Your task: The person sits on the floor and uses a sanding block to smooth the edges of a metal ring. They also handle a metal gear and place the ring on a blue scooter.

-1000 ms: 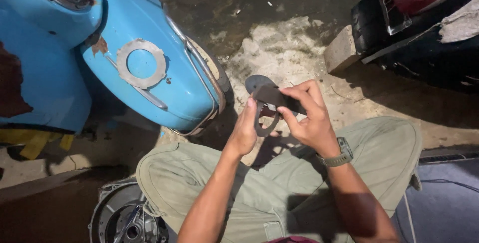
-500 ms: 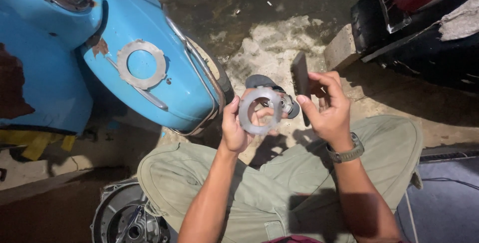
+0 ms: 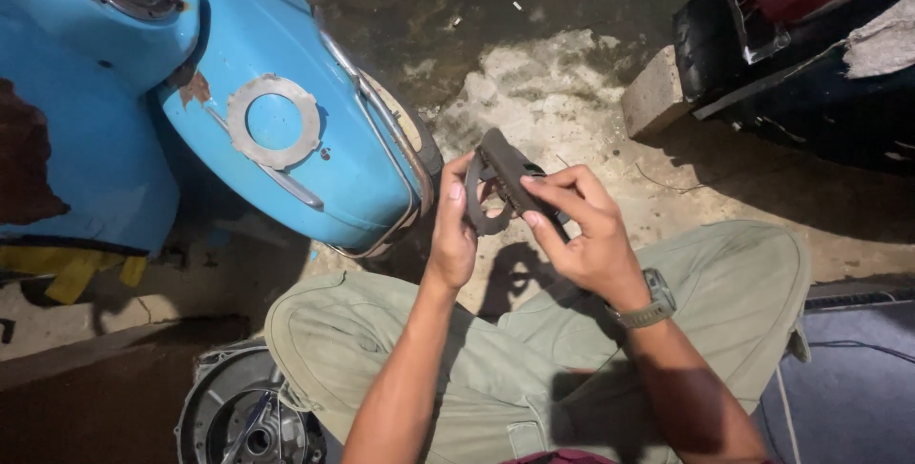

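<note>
We see one blue scooter (image 3: 191, 111) with one ring plate (image 3: 276, 121) on its fender. Right of it, our left hand (image 3: 453, 235) pinches one toothed ring (image 3: 477, 207), and our right hand (image 3: 581, 235) grips one dark flat block (image 3: 510, 173) against it.

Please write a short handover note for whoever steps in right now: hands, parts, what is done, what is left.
Left hand: grips a flat metal ring plate by its edge.
Right hand: presses a dark flat block against that plate.
Both are held above the lap. Another ring plate lies on the blue scooter fender; an open engine casing sits by the left knee.
Done: unclear. Left: the held plate is not yet set down.
</note>
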